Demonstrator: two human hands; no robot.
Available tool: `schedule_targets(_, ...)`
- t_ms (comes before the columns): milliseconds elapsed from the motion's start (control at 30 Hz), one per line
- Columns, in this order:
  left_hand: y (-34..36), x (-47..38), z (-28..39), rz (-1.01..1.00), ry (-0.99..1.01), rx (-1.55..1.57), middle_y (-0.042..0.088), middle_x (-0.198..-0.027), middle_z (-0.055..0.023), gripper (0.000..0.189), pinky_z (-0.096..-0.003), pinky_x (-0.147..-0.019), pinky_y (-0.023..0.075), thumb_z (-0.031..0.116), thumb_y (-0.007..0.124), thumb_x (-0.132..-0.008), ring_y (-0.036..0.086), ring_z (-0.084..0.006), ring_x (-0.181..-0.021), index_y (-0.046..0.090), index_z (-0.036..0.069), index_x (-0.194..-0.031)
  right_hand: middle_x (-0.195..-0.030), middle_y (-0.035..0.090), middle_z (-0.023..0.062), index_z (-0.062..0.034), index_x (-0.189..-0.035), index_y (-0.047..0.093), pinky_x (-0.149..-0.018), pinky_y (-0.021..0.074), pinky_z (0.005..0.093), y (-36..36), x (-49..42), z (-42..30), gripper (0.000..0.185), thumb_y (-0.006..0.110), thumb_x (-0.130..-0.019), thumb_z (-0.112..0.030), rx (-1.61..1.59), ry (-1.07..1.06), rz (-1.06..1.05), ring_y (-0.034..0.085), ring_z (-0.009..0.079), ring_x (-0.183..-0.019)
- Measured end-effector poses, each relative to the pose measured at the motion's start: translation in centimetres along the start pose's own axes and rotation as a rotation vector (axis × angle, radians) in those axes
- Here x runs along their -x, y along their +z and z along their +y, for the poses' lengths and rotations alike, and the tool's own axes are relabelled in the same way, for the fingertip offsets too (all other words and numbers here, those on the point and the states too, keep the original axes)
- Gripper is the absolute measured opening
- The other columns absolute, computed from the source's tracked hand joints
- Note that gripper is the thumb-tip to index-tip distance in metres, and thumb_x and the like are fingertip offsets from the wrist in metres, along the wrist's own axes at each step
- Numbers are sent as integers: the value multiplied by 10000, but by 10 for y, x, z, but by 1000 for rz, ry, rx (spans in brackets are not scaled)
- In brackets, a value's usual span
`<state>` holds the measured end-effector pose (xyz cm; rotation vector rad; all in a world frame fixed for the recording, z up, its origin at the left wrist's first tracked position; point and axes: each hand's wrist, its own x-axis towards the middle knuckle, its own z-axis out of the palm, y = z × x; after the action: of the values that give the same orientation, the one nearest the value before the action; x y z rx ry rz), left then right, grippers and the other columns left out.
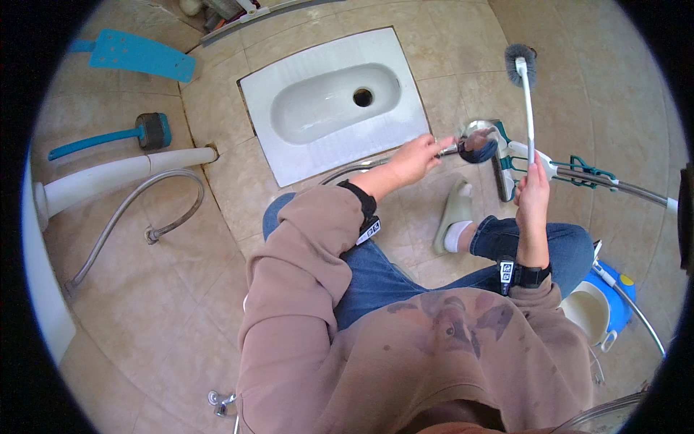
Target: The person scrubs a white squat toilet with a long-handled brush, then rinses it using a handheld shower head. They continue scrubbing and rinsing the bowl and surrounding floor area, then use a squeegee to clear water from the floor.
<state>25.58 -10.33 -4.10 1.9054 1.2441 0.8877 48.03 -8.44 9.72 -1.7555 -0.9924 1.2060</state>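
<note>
Low over the floor, my left hand (417,160) grips the handle of a round, shiny metal shower head (478,142), whose metal hose passes beneath my forearm. My right hand (532,190) holds the white handle of a toilet brush (527,108); the grey bristle head points away from me, near the wall on the right. A white squat toilet pan (333,103) lies in the tiled floor beyond my left hand, its round drain hole uncovered.
A mop (585,176) with a green and white head lies at the right, above a blue and white bucket (621,298). On the left are a white pipe (130,173), a flexible metal hose (130,211), a blue-handled brush (154,131) and a blue fly swatter (142,56).
</note>
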Motion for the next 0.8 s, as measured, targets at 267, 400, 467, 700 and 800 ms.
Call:
schedule_targets(267,47,25,-22,-278,-143,-5,486,-920,-138,647,-381,-740,434,39,581,-745,517,-307,-837,390,292,-1309,-540,321,-67,-142,-1306,396,-334,197,182,-6,14,20,387,377,-936,-253,-60,169,-63,260,31,-383)
schedule_targets(400,35,49,-37,-300,-283,-18,478,-898,-147,663,-376,-758,421,11,562,-729,507,-314,-827,399,296,-1306,-537,323,-65,-136,-1317,380,-333,194,183,-5,14,24,396,383,-935,-240,-124,201,-94,253,30,-378)
schedule_targets(467,29,57,-41,-316,-361,-68,477,-892,-145,660,-375,-749,422,16,567,-727,507,-314,-821,405,299,-1302,-536,325,-63,-136,-1324,372,-335,197,184,-2,15,26,402,390,-934,-232,-166,216,-111,258,30,-382)
schedule_targets(700,33,50,-25,-381,-329,-33,494,-940,-142,648,-360,-762,431,40,565,-728,525,-301,-861,408,309,-1296,-533,319,-59,-139,-1325,369,-337,200,184,1,18,30,405,391,-935,-243,-194,251,-135,258,35,-382)
schedule_targets(800,36,33,-23,-374,-264,56,494,-941,-138,635,-353,-779,431,13,532,-730,521,-289,-869,411,268,-1299,-533,319,-60,-136,-1322,372,-337,200,183,-1,19,29,402,387,-935,-244,-182,249,-119,260,35,-381)
